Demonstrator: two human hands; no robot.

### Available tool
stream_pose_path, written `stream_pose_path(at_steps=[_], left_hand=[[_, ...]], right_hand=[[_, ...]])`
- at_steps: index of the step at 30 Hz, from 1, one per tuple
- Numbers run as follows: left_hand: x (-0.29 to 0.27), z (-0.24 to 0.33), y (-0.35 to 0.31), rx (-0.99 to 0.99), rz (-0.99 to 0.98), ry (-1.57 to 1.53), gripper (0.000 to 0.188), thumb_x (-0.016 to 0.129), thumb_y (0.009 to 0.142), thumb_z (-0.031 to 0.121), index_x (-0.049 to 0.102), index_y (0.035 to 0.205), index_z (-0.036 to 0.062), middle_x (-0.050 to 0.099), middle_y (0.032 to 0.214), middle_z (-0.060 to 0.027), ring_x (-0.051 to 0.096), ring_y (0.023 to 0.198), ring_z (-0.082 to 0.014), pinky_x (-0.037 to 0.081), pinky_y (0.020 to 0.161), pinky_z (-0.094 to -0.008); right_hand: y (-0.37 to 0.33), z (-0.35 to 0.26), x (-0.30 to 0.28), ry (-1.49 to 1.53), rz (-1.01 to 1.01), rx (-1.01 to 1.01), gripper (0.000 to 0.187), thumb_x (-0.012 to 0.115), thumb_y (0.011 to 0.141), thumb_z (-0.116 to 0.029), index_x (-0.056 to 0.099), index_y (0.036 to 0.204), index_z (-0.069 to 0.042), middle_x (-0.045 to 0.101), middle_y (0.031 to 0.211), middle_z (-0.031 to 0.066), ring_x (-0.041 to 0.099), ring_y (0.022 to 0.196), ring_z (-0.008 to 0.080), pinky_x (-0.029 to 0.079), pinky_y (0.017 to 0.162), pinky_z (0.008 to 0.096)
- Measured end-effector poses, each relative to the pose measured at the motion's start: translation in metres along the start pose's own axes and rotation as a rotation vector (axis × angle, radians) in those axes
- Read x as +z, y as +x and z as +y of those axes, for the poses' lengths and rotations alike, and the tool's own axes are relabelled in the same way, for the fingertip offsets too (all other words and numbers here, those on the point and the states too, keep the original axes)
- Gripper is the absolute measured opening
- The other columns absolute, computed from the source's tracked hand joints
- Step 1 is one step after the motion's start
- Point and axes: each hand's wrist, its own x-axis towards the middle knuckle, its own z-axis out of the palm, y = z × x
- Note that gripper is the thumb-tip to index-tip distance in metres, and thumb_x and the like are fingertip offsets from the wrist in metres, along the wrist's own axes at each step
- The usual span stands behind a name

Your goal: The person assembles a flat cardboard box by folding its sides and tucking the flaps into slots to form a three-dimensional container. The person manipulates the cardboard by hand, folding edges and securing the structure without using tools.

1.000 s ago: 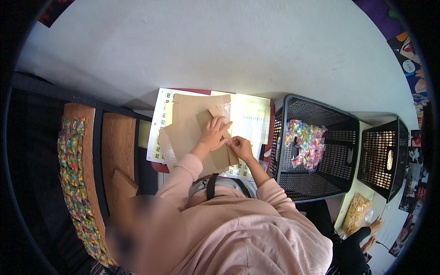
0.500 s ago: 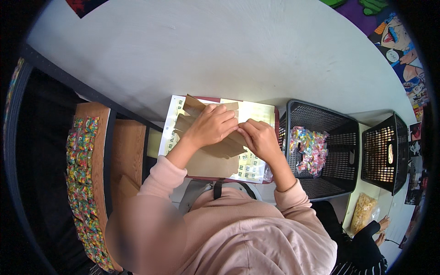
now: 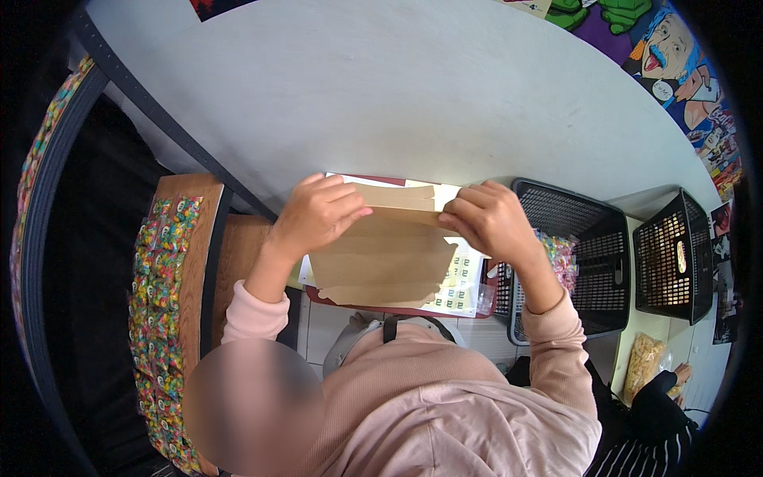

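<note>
A brown cardboard box blank [image 3: 381, 266] with creased panels and cut flaps lies in front of me, its far part lifted and bent up. My left hand [image 3: 316, 219] pinches the left end of the raised fold between thumb and fingers. At the other end, my right hand [image 3: 489, 224] grips the same folded edge. Under the cardboard are white sheets [image 3: 455, 285] printed with rows of small dark marks. They rest on a dark red board [image 3: 478, 312], whose rim shows at the near and far sides.
To the right stands a black mesh basket [image 3: 604, 262] holding small colourful packets [image 3: 559, 261], with a second black basket [image 3: 674, 258] beyond. A bag of yellowish snacks [image 3: 642, 362] sits near another person's hand [image 3: 680, 376]. Bright candy packets [image 3: 163, 318] line a wooden shelf [image 3: 208, 195] at left.
My hands have moved apart, from close together at the middle to opposite ends of the fold. The cardboard has turned squarely toward me, and the view has shifted slightly.
</note>
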Motion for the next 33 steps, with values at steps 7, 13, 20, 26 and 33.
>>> stream_pose_path(at_steps=[7, 13, 20, 26, 33], left_hand=[[-0.025, -0.009, -0.025, -0.104, 0.046, -0.104, 0.021, 0.067, 0.068, 0.022, 0.054, 0.061, 0.0069, 0.050, 0.056, -0.0016, 0.046, 0.054, -0.0172, 0.037, 0.053, -0.0284], [-0.040, -0.005, -0.042, -0.227, 0.020, -0.385, 0.015, 0.069, 0.069, 0.013, 0.058, 0.063, 0.0036, 0.051, 0.054, -0.0049, 0.046, 0.050, -0.0167, 0.036, 0.048, -0.0283], [-0.041, -0.018, -0.064, -0.318, 0.144, -0.469, 0.011, 0.065, 0.071, 0.005, 0.055, 0.068, 0.0011, 0.053, 0.060, -0.0060, 0.048, 0.054, -0.0154, 0.037, 0.052, -0.0259], [-0.044, -0.020, -0.064, -0.343, 0.177, -0.506, 0.008, 0.060, 0.073, 0.003, 0.053, 0.071, 0.0016, 0.054, 0.065, -0.0070, 0.049, 0.060, -0.0159, 0.037, 0.056, -0.0262], [-0.034, 0.027, -0.010, -0.058, 0.071, 0.061, 0.020, 0.060, 0.073, 0.023, 0.054, 0.074, 0.0042, 0.056, 0.073, -0.0058, 0.052, 0.067, -0.0211, 0.040, 0.060, -0.0320]], right_hand=[[0.000, -0.013, -0.001, -0.008, 0.050, -0.064, 0.017, 0.065, 0.067, -0.012, 0.049, 0.065, -0.005, 0.046, 0.057, 0.0052, 0.050, 0.051, 0.0220, 0.041, 0.046, 0.0325], [0.005, -0.018, -0.009, 0.062, 0.023, -0.074, 0.015, 0.065, 0.068, -0.011, 0.051, 0.066, -0.004, 0.048, 0.058, 0.0058, 0.050, 0.052, 0.0232, 0.042, 0.047, 0.0327], [0.002, -0.014, -0.014, 0.207, 0.008, 0.067, 0.011, 0.063, 0.068, -0.007, 0.055, 0.071, -0.001, 0.050, 0.060, 0.0091, 0.051, 0.056, 0.0252, 0.042, 0.050, 0.0330], [0.004, -0.027, -0.015, 0.128, 0.056, 0.088, 0.010, 0.063, 0.067, -0.005, 0.055, 0.071, 0.000, 0.049, 0.061, 0.0097, 0.050, 0.053, 0.0251, 0.041, 0.049, 0.0335], [0.018, -0.039, -0.014, 0.091, 0.087, -0.027, 0.014, 0.063, 0.062, -0.004, 0.053, 0.071, -0.002, 0.046, 0.058, 0.0073, 0.048, 0.051, 0.0229, 0.040, 0.047, 0.0331]])
